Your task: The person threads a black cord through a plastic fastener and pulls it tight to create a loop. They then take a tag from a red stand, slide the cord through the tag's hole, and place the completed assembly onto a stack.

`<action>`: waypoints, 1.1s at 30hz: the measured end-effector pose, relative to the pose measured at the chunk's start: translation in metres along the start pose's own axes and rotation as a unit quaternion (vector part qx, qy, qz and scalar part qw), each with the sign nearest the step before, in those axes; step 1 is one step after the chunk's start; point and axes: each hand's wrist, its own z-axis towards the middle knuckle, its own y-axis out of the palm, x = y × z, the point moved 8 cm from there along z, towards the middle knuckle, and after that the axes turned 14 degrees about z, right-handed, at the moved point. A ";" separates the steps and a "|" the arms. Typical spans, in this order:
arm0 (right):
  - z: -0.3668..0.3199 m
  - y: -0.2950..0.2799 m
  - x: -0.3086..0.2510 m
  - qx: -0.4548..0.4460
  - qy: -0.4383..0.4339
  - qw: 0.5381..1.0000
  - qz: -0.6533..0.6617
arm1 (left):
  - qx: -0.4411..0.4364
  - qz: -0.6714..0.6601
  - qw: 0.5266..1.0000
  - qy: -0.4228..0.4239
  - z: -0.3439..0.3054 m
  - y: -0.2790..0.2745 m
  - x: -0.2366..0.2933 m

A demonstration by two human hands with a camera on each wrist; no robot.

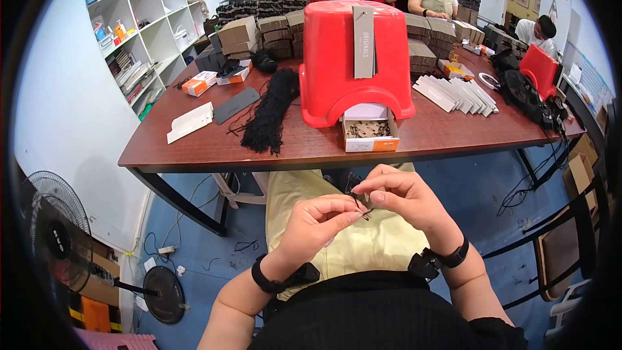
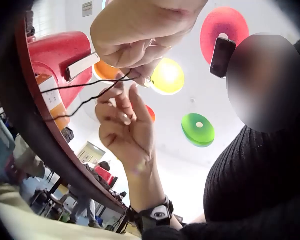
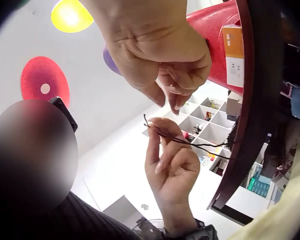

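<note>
My left hand (image 1: pixel 317 225) pinches a thin black cord (image 3: pixel 205 145) between thumb and forefinger, its short ends poking past the fingertips. A small shiny piece, too small to make out surely, shows by those fingertips in the head view. Facing it, my right hand (image 1: pixel 411 199) hovers close, thumb and forefinger bent towards each other; in the right wrist view a gap separates its fingertips from the cord. The left wrist view shows the left hand (image 2: pixel 140 35) above, the right hand (image 2: pixel 130 125) below, and two cord strands trailing towards the table.
On the table (image 1: pixel 298 154) stand an upturned red stool (image 1: pixel 324 58) with a grey tag (image 1: pixel 363 45), an open box (image 1: pixel 371 145) of small pins, a black cord bundle (image 1: pixel 269 113) and fanned tags (image 1: pixel 453 94). People sit behind stacked boxes. A fan (image 1: pixel 61 236) stands left.
</note>
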 end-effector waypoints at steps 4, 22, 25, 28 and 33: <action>0.004 0.007 -0.001 -0.011 0.018 1.000 -0.016 | -0.006 0.015 1.000 0.013 0.000 0.006 0.006; -0.006 -0.003 0.017 0.095 0.049 0.988 0.113 | 0.060 -0.077 0.994 0.051 0.002 -0.007 0.000; -0.005 -0.001 0.015 0.069 0.008 0.992 0.104 | 0.042 -0.071 0.995 0.058 0.004 -0.003 0.000; -0.003 0.003 0.013 0.057 0.010 0.986 0.154 | 0.001 -0.099 0.994 0.035 0.005 0.003 -0.002; -0.004 0.002 0.013 0.068 0.015 0.986 0.149 | -0.032 -0.109 0.993 0.031 0.007 0.008 -0.004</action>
